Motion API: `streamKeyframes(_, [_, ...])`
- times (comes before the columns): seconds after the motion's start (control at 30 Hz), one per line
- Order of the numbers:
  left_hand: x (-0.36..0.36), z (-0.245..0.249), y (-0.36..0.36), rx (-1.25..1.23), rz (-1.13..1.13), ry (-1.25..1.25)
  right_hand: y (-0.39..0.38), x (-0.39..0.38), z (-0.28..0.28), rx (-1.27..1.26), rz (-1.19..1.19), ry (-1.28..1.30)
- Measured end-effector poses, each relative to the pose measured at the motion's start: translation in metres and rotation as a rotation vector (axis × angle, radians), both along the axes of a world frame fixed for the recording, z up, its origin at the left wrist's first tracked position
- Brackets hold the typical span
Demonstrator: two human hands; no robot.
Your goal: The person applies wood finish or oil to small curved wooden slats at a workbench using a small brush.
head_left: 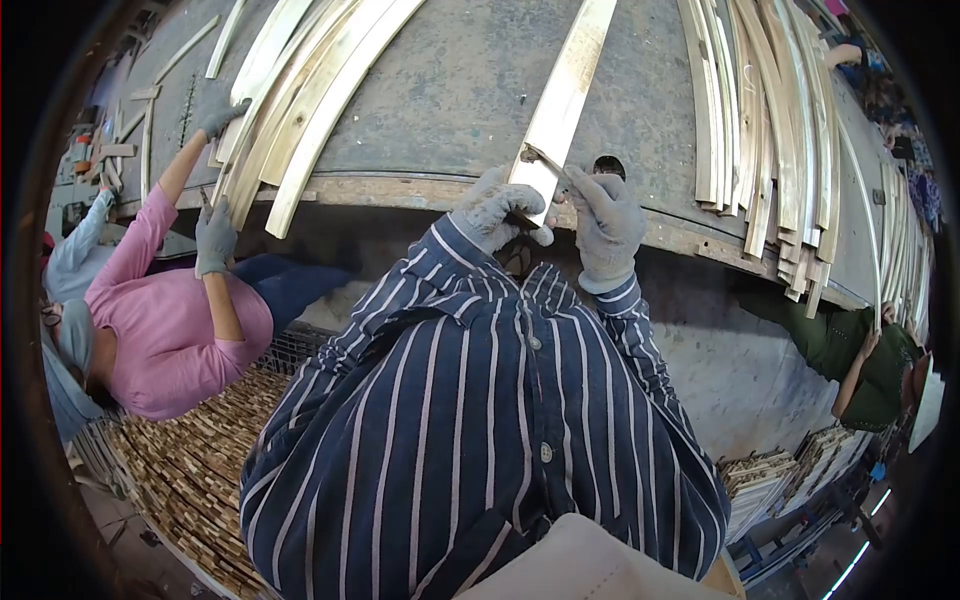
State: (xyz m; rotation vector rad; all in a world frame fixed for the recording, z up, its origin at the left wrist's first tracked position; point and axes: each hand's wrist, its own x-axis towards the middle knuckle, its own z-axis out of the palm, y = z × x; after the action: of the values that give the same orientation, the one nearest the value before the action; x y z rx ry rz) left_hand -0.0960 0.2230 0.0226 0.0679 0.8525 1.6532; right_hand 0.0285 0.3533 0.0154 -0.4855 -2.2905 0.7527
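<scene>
Wooden strip (568,85): long axis slants top centre down-left to mid-frame. Left grip (497,208) clasps lower end; right grip (608,225) pinches thin tool (548,162).

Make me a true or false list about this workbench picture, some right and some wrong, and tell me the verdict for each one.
1. The wearer's left hand grips the wooden strip near its end. True.
2. The wearer's right hand is empty. False: it holds a thin tool against the strip.
3. Both of these hands are bare. False: both wear grey gloves.
4. The person in the pink top also has gloved hands. True.
5. The wearer's shirt is plain. False: it is dark blue with pale stripes.
6. Strips in the left-hand pile stick out past the table edge. True.
</scene>
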Motion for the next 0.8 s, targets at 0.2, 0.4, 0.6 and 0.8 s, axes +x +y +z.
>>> streamKeyframes(0.2, [0.001,-0.008,-0.002,-0.013,0.03,-0.039,-0.004,0.004,0.003,-0.013,0.035,-0.017])
streamKeyframes(0.4, [0.0,-0.006,-0.004,0.013,0.011,-0.027,0.0,0.005,0.006,-0.195,0.13,0.016])
streamKeyframes(0.6, [0.003,-0.016,0.004,-0.038,-0.029,0.031,0.034,0.012,0.024,-1.148,0.274,-0.251])
streamKeyframes(0.8, [0.006,-0.054,0.029,-0.105,-0.051,0.122,0.066,0.046,-0.014,-0.832,-0.085,-0.152])
